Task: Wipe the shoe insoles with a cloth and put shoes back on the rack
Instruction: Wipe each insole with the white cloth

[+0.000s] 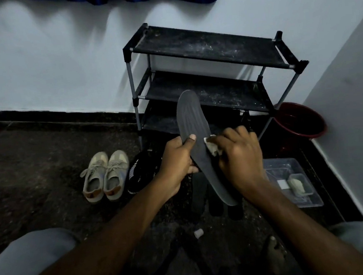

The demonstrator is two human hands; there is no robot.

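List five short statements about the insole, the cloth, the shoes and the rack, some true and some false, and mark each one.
1. The left hand holds the grey insole. True.
2. The right hand holds a cloth against the insole. True.
3. The beige sneakers stand on the top shelf of the rack. False: they sit on the floor, left of the rack.
4. The bucket beside the rack is blue. False: it is red.
5. A clear plastic container lies on the floor to the right. True.
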